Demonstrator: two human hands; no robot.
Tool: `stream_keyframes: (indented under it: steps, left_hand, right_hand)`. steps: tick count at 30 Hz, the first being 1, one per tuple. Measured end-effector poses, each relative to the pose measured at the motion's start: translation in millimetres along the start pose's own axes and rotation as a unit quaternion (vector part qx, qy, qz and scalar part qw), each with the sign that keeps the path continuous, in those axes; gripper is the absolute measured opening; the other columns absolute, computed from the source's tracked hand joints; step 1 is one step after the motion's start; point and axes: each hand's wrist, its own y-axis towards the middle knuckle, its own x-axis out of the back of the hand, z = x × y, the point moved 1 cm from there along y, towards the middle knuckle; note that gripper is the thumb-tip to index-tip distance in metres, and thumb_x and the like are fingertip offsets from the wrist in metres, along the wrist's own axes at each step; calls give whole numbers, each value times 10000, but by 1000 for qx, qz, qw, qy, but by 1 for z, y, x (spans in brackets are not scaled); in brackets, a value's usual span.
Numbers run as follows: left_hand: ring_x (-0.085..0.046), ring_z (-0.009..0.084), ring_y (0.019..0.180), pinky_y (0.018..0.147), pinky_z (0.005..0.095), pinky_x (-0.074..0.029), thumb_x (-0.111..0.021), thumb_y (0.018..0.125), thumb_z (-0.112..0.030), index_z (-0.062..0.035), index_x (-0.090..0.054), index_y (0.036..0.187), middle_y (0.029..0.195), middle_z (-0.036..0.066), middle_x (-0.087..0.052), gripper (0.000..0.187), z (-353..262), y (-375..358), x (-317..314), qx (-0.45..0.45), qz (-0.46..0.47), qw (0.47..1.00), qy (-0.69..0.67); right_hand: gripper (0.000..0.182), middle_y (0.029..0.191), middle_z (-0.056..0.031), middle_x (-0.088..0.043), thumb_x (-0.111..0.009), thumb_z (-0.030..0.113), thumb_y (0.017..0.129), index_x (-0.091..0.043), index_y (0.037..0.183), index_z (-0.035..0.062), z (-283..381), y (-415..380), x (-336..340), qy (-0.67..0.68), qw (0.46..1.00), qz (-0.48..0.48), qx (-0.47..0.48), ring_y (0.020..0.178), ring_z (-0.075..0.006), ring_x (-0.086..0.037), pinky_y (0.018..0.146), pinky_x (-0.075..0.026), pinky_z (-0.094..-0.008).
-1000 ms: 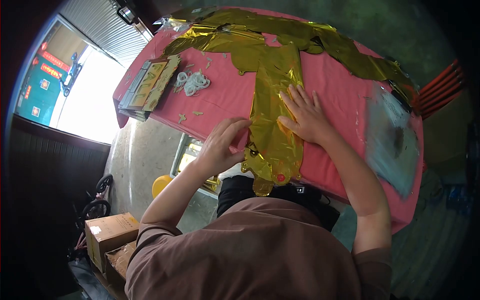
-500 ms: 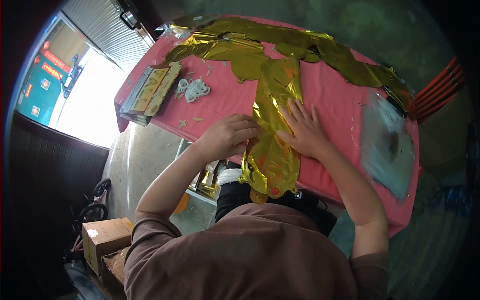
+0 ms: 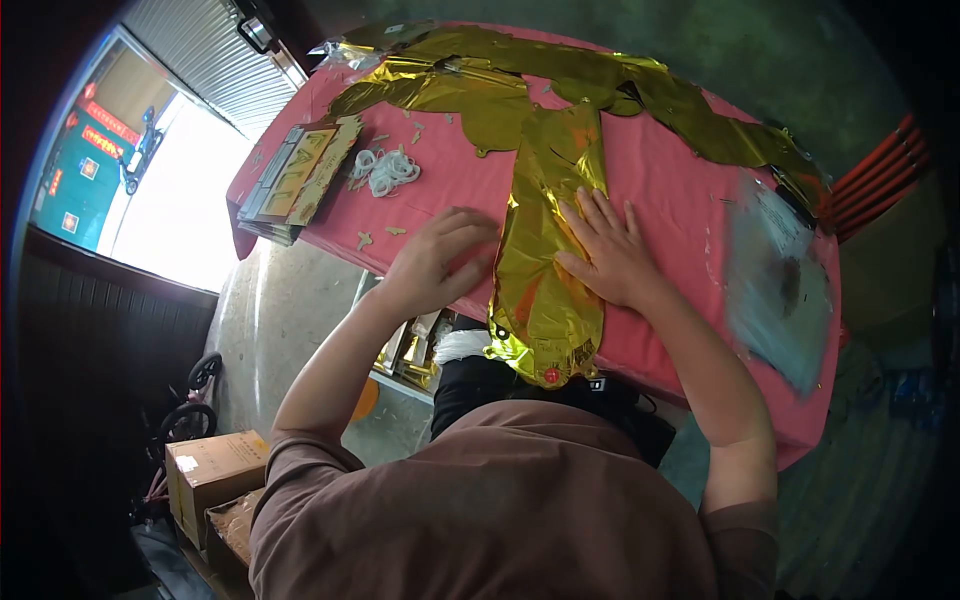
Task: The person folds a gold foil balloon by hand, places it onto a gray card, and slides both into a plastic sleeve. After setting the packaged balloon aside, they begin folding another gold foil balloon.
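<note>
A flat gold foil balloon (image 3: 550, 240) lies lengthwise across the table, its near end hanging over the front edge by my lap. My right hand (image 3: 608, 250) rests flat on its right side, fingers spread. Just left of the foil is my left hand (image 3: 440, 262), with curved fingers and the thumb held apart; nothing shows in it. A small red round mark (image 3: 551, 375) is on the balloon's near end. More gold foil balloons (image 3: 690, 110) stretch along the far side of the table.
The table has a pink cloth (image 3: 665, 290). On its left lie a stack of printed packets (image 3: 300, 180), white string loops (image 3: 388, 172) and small pale scraps (image 3: 364, 240). A clear plastic bag (image 3: 775, 290) lies right. Cardboard boxes (image 3: 215, 470) stand on the floor at lower left.
My left hand has moved left, away from the balloon's edge, and its fingers have loosened. A brownish tab below the balloon's near end is no longer visible. My right hand stays almost in place.
</note>
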Motion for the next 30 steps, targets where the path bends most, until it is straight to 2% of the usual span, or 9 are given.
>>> stream_keyframes:
  steps: [3, 5, 8, 11, 14, 17, 20, 28, 30]
  left_hand:
    - [-550, 316, 993, 886, 416, -420, -599, 788, -105, -3, -619, 927, 989, 132, -599, 174, -4, 7, -9, -26, -47, 998, 43]
    - [-515, 326, 1090, 928, 425, -400, -611, 817, -157, -5, -609, 1017, 1098, 147, -579, 251, 0, 11, -1, 10, 88, 996, 31]
    - [-440, 327, 1206, 986, 440, -357, -596, 832, -191, -14, -553, 1154, 1240, 164, -517, 370, 12, 19, 2, 52, 101, 992, 61]
    - [-388, 321, 1261, 1025, 448, -312, -570, 852, -217, -33, -483, 1254, 1313, 170, -462, 451, 23, 29, -16, 1, 55, 989, 136]
    - [-390, 328, 1258, 1037, 452, -288, -554, 865, -239, -36, -460, 1282, 1340, 169, -442, 474, 33, 31, -18, 25, 74, 977, 199]
    - [-402, 332, 1246, 1036, 455, -295, -559, 852, -194, -28, -478, 1253, 1297, 165, -477, 441, 30, 26, -14, 43, 23, 990, 131]
    - [-428, 322, 1224, 1035, 457, -304, -573, 808, -133, -28, -489, 1227, 1234, 157, -513, 440, 15, 10, -6, 40, 80, 995, 44]
    - [-499, 300, 1141, 978, 442, -388, -625, 666, -51, -43, -542, 1152, 1175, 138, -537, 493, -28, -23, -8, 35, 62, 996, 61]
    - [-515, 305, 1107, 949, 441, -407, -671, 648, -62, -48, -543, 1156, 1165, 137, -539, 524, -23, -27, -17, 28, 12, 998, 54]
  right_hand:
    - [681, 1504, -138, -155, -405, 513, 886, -237, 1437, 149, 0, -1, -2, -1, 1000, -3, -3, 1396, -288, -113, 1098, -49, -529]
    - [682, 1504, -137, -156, -407, 513, 884, -239, 1436, 149, -1, -1, -1, 0, 1000, -8, -2, 1395, -289, -115, 1098, -50, -530]
    - [682, 1504, -135, -157, -411, 509, 883, -242, 1435, 146, 2, -1, 1, -3, 1000, -9, 0, 1394, -289, -120, 1098, -54, -529]
    - [681, 1502, -136, -162, -414, 507, 883, -247, 1432, 142, 2, -1, 1, -9, 1000, -2, -6, 1394, -290, -123, 1098, -56, -528]
    - [678, 1500, -138, -168, -413, 506, 884, -252, 1430, 138, 1, -1, 1, 6, 1000, -13, -6, 1393, -290, -125, 1099, -56, -525]
    - [675, 1499, -139, -170, -412, 506, 886, -256, 1429, 136, 1, -1, 1, 10, 1000, -16, 0, 1393, -290, -124, 1100, -53, -522]
    - [680, 1499, -141, -167, -408, 508, 887, -251, 1430, 131, 0, -2, 0, 14, 1000, -14, 2, 1393, -290, -122, 1101, -47, -519]
    - [678, 1506, -152, -128, -395, 492, 888, -235, 1435, 124, 8, -16, 4, -2, 1000, 14, 24, 1398, -290, -95, 1100, -35, -522]
    - [680, 1505, -152, -129, -395, 492, 887, -235, 1436, 124, 12, -23, 3, -6, 1000, 12, 27, 1397, -293, -98, 1098, -34, -526]
